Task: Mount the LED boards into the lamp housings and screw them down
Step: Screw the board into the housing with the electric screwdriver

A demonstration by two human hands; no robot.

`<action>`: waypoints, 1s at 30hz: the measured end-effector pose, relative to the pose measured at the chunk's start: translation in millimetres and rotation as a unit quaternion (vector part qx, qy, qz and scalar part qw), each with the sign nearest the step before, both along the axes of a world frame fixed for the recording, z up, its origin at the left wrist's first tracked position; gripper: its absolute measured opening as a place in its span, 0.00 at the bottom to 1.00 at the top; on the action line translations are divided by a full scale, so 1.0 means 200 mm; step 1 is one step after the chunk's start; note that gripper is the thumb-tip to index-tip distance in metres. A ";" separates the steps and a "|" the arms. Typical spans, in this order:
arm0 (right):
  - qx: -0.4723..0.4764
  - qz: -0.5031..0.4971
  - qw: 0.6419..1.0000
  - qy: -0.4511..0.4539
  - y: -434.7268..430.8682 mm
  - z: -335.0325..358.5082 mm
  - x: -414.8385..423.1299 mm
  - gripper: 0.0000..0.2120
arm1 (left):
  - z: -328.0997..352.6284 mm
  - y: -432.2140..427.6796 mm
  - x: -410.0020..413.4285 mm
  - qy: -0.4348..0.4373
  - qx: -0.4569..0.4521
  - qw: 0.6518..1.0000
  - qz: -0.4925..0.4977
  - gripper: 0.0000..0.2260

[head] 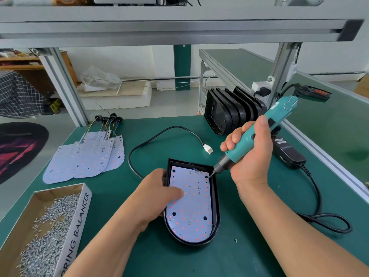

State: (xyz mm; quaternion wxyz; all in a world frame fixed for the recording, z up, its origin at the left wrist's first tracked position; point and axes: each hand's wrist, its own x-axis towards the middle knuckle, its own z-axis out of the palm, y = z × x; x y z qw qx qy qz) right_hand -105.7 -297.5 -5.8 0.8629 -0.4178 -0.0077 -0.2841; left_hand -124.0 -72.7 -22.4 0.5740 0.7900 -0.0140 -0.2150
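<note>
At my near left a cardboard box (24,212) of loose screws (50,226) is cut off by the frame's edge, and the lettering on its side starts mid-word. Beyond it, a fanned stack of bare LED boards (85,158) lies on the green table (151,256). How many boards there are I cannot tell, since each covers most of the one beneath. Their coloured wires bunch at the far end.

My left hand (157,198) grips the left wall of the lamp housing (217,216), which lies flat in front of me. The thumb lies across the LED board (191,208) seated inside it, and the fingers curl round the outside wall, mostly hidden under the hand. A black cable (139,146) loops away behind the housing to a white connector (208,150). Its near end disappears behind my hand.

My right hand (249,150) is closed round the teal electric screwdriver (279,111), which is tilted. Its bit (210,174) touches the board's far right corner. Any screw under the tip is too small to make out. One loose screw (236,240) lies near the housing's near right side.

Farther right, empty housings (229,114) stand on edge in a row, overlapping. A black power adapter (289,154) is partly hidden behind my right hand.
</note>
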 end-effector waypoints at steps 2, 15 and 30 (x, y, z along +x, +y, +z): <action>0.000 0.001 1.000 -0.002 0.00 0.00 0.00 0.19 | 0.00 0.00 0.00 0.000 0.003 1.000 0.000 0.21; -0.010 0.009 1.000 0.001 0.02 -0.02 0.00 0.20 | -0.02 0.01 0.01 -0.008 0.006 1.000 -0.004 0.17; -0.091 0.041 0.994 -0.044 0.05 -0.01 -0.01 0.21 | -0.01 0.00 0.01 -0.016 0.002 1.000 -0.017 0.18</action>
